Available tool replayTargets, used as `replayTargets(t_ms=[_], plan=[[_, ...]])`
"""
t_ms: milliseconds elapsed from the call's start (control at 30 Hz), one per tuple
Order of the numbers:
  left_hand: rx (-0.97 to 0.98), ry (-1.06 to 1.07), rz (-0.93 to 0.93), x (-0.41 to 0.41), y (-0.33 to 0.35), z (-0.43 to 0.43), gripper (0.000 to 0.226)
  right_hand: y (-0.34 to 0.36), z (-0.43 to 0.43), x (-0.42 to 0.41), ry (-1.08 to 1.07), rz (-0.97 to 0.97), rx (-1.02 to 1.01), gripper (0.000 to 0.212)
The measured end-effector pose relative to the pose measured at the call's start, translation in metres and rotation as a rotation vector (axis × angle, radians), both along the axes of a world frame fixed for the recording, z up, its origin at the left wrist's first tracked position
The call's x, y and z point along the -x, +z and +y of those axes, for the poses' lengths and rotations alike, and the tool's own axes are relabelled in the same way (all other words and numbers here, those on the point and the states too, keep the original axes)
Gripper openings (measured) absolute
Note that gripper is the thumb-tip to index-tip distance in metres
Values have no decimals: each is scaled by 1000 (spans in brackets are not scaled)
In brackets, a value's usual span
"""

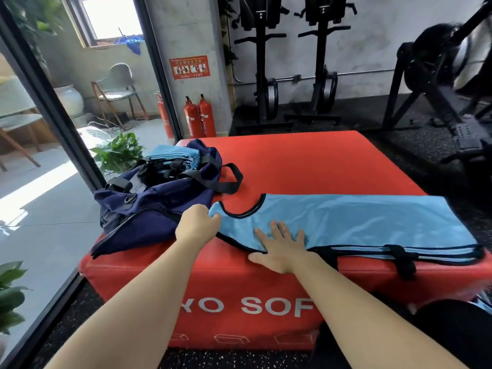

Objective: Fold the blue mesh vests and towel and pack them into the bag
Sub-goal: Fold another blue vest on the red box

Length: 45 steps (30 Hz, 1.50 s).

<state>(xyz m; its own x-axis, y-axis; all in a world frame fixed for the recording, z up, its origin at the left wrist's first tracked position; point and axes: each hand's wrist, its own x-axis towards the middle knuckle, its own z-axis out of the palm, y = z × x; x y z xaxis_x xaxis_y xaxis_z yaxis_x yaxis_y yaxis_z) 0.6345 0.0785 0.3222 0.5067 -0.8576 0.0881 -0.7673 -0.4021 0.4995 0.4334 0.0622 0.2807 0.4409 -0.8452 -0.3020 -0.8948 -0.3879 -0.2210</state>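
While the left hand [198, 222] pinches the vest [346, 222] shoulder, the right hand [282, 249] presses flat, fingers spread; the bag [159, 198] lies left.

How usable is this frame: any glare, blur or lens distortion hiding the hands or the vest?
Head view: the window is blown out, with a sun patch on the floor; the lens bows the door frame; the exercise bike is smeared. The left hand, right hand and vest on the red box are evenly lit and sharp.
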Motion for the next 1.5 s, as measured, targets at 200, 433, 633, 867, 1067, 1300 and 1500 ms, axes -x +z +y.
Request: replayTargets(t_ms=[200,433,633,867,1067,1300,1500], plan=[[41,-150,179,63,11,-15,31,38,-16,8,-455,-1013,-256,27],[-219,-452,670,115,0,-16,31,34,-33,32,-759,-914,-315,34],[124,-148,411,83,-5,-27,19,18,-39,30,-703,-666,-124,34],[193,-72,178,84,-1,-41,37,71,-55,62,-595,-838,210,40],[65,-182,76,128,-10,-53,50,69,-71,189,-882,-885,280,40],[-113,-339,6,180,-27,-60,49,15,-62,236,-889,-617,227,39],[-83,-328,20,198,-15,-74,48,69,-78,271,-865,-942,500,39]])
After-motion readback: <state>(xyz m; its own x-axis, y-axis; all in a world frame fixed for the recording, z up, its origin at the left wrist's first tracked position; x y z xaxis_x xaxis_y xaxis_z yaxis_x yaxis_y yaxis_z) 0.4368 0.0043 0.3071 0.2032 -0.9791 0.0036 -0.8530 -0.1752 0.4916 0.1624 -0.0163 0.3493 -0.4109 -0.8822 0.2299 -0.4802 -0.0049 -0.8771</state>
